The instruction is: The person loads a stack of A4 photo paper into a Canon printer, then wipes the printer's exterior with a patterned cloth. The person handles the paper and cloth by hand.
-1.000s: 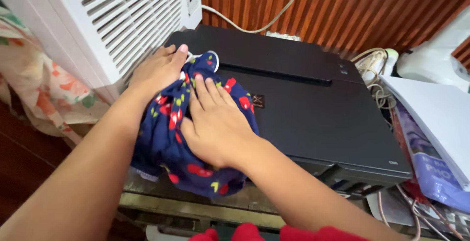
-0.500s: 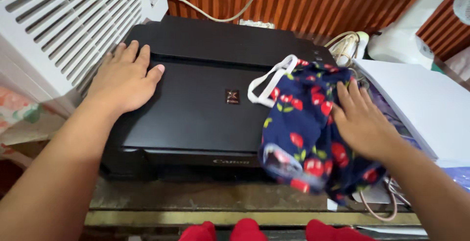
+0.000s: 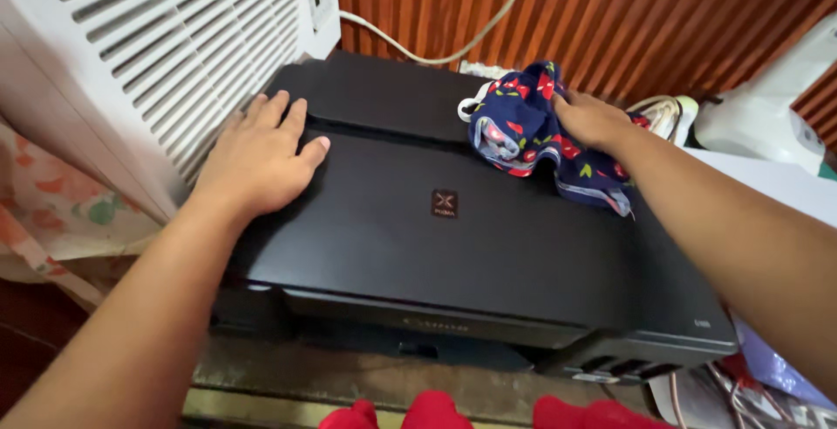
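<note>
Table: flat black plastic printer (image 3: 453, 246) | left hand (image 3: 257, 159) flat, released, bracing lid | right hand (image 3: 588, 119) pressing navy cherry-print cloth (image 3: 523, 128) at far right; near lid unwiped.

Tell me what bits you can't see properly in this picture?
- Head view: the right hand's fingertips are buried in the navy cherry-print cloth, so the grip is unclear.
- The printer's back right corner lies under that cloth.
- The white fan is cut off by the right edge.
- The left hand's palm is hidden, pressed flat on the printer.
</note>
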